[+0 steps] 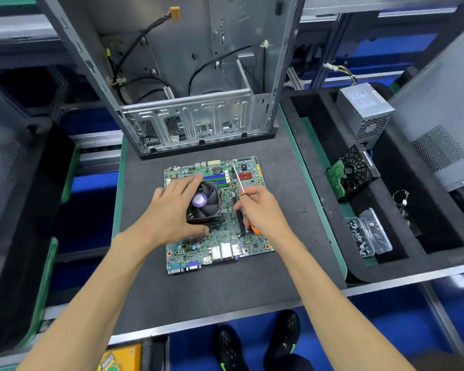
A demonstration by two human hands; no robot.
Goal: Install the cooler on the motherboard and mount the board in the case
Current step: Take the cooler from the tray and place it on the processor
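The board [220,215] is lying flat on the dark surface [193,295], just in front of the open case [188,84], which is standing upright at the far edge. The cooler [204,203] is sitting on the board, left of its middle. The left hand [169,212] is wrapping its grip around the cooler, fingers spread along the far side and thumb at the near corner. The right hand [260,210] is closing its grip on an orange-handled screwdriver [241,186], shaft pointing away over the board. A tray [386,266] on the right is holding a power supply [364,111], a drive [352,172] and screws [359,239].
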